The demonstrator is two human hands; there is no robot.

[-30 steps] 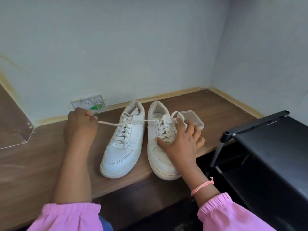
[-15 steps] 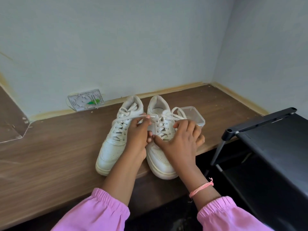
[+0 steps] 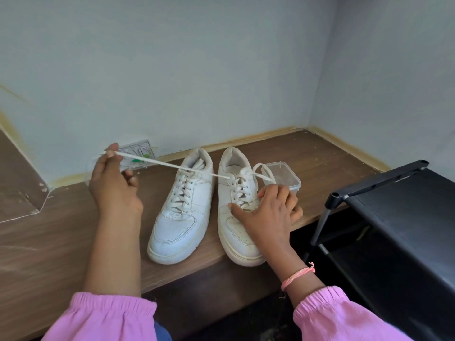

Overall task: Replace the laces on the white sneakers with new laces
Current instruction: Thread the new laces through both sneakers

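Two white sneakers stand side by side on a wooden shelf [image 3: 49, 242], toes toward me. The left sneaker [image 3: 182, 212] is fully laced. On the right sneaker [image 3: 236, 217] the white lace [image 3: 172, 166] runs taut from an upper eyelet out to the left, across the other shoe. My left hand [image 3: 113, 188] pinches that lace end, raised near the wall. My right hand [image 3: 268, 212] holds the right sneaker down over its lower laces, thumb on the near side, fingers curled over the far side. A loose loop of lace lies by the shoe's collar.
A small clear plastic container [image 3: 283, 175] sits just right of the right sneaker, behind my right hand. A wall socket plate [image 3: 138, 153] is behind my left hand. A black metal rack [image 3: 394, 230] stands at the right, below the shelf edge. Walls close the back and right.
My left hand has pulled away from the right sneaker, up and to the left, drawing the lace out taut. My right hand has stayed on the shoe.
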